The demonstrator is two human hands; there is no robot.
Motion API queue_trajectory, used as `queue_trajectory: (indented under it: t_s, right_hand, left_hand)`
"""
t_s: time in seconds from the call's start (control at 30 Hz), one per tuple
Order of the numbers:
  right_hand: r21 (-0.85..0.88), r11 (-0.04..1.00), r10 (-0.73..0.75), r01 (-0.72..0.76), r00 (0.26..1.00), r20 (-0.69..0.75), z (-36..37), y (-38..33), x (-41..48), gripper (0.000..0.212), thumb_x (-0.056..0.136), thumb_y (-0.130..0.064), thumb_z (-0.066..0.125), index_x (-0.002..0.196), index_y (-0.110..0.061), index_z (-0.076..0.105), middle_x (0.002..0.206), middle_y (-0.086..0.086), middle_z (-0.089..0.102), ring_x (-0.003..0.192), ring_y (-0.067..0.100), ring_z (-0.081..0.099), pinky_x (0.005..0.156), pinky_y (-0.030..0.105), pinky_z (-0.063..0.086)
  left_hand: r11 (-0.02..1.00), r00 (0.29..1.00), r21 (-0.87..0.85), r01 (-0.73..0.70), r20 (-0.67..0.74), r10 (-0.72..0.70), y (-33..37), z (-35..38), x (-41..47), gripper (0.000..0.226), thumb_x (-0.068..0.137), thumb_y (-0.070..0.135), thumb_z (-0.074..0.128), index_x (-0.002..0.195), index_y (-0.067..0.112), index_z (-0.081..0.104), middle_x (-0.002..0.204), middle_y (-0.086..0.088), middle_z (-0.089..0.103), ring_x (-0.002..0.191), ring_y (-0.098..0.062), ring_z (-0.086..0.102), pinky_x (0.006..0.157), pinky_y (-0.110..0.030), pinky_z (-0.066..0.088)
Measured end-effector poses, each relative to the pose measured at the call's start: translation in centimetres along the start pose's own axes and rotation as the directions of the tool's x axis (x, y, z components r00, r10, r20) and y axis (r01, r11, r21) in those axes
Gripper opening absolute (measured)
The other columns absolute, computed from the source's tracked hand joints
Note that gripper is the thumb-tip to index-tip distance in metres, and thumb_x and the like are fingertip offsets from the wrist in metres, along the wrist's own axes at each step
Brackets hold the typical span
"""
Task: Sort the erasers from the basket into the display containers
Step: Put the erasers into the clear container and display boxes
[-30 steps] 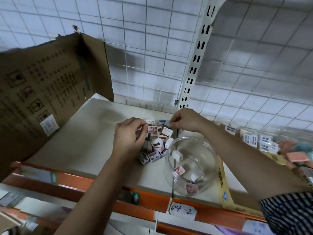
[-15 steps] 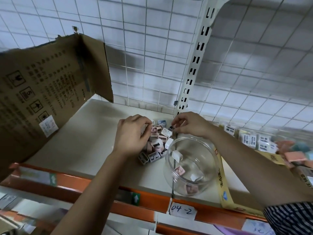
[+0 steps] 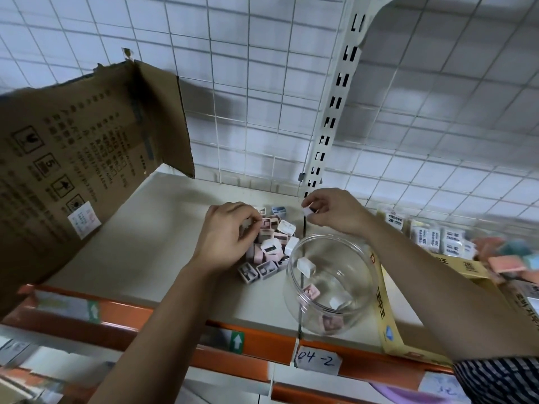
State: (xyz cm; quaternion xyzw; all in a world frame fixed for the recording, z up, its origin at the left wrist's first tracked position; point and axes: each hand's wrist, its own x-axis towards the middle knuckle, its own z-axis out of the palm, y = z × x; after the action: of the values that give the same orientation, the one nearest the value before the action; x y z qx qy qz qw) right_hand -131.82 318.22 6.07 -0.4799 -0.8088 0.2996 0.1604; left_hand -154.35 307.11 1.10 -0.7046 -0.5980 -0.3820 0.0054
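Clear plastic jar [image 3: 360, 287] lies close to the shelf's orange front edge [image 3: 262, 344], touching the right side of the eraser pile [image 3: 272, 247]. The right hand [image 3: 335, 212] pinches a white eraser [image 3: 306, 210] up beyond the jar's rim. The left hand [image 3: 229, 236] curls over the pile; I cannot tell whether it grips anything. Bare shelf [image 3: 145, 243] stretches left to the cardboard box [image 3: 87, 170].
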Motion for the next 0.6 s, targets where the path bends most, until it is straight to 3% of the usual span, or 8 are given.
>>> queue_trajectory:
  t_s: [0.07, 0.17, 0.37, 0.5, 0.6]
  right_hand:
    - [0.179, 0.983, 0.055, -0.048, 0.998, -0.029, -1.0, 0.0, -0.6, 0.018, 0.085, -0.006, 0.066, 0.102, -0.012, 0.071, 0.082, 0.006, 0.068, 0.072, 0.018, 0.065, 0.071, 0.023, 0.055]
    - [0.352, 0.935, 0.072, -0.047, 0.996, -0.057, -2.2, -0.4, -2.0, 0.019, 0.091, -0.001, 0.059, 0.105, -0.008, 0.071, 0.090, 0.016, 0.069, 0.073, 0.020, 0.069, 0.063, 0.019, 0.054]
    - [0.453, 0.891, 0.045, -0.014, 0.997, -0.057, -3.1, -0.9, -5.4, 0.010, 0.091, 0.000, 0.062, 0.095, -0.008, 0.068, 0.081, 0.009, 0.068, 0.070, 0.017, 0.069, 0.060, 0.019, 0.051]
    - [0.527, 0.849, 0.054, 0.032, 0.987, -0.148, -3.6, -1.4, -7.5, 0.015, 0.090, 0.006, 0.059, 0.089, -0.003, 0.071, 0.085, 0.007, 0.072, 0.074, 0.016, 0.070, 0.064, 0.020, 0.053]
    - [0.582, 0.811, 0.106, 0.056, 0.965, -0.240, -3.6, -1.6, -9.5, 0.017, 0.090, 0.003, 0.060, 0.089, -0.008, 0.073, 0.087, 0.003, 0.075, 0.079, 0.019, 0.072, 0.071, 0.024, 0.057]
  left_hand:
    - [1.000, 1.000, -0.004, -0.019, 0.017, 0.019, 0.0, 0.0, -0.1, 0.005, 0.085, 0.030, 0.062, 0.085, 0.027, 0.066, 0.089, 0.014, 0.068, 0.086, -0.013, 0.062, 0.078, -0.037, 0.043]
    - [1.000, 0.999, -0.009, -0.028, 0.042, 0.028, -0.1, 0.1, 0.1, 0.011, 0.084, 0.031, 0.061, 0.088, 0.027, 0.070, 0.094, 0.015, 0.071, 0.090, -0.012, 0.065, 0.079, -0.041, 0.047]
    - [0.999, 0.998, -0.034, -0.015, 0.066, 0.017, 0.0, 0.3, 0.3, 0.027, 0.080, 0.034, 0.058, 0.093, 0.021, 0.077, 0.098, 0.009, 0.075, 0.089, -0.014, 0.070, 0.078, -0.044, 0.054]
    - [0.998, 0.999, -0.064, 0.011, 0.041, -0.008, 0.4, 0.2, 0.5, 0.026, 0.071, 0.030, 0.072, 0.093, 0.018, 0.078, 0.095, 0.005, 0.075, 0.085, -0.013, 0.071, 0.081, -0.038, 0.057]
    - [0.997, 1.000, -0.070, 0.021, 0.004, -0.021, 0.6, 0.2, 0.6, 0.020, 0.069, 0.017, 0.081, 0.088, 0.016, 0.079, 0.090, 0.004, 0.075, 0.080, -0.010, 0.070, 0.077, -0.031, 0.057]
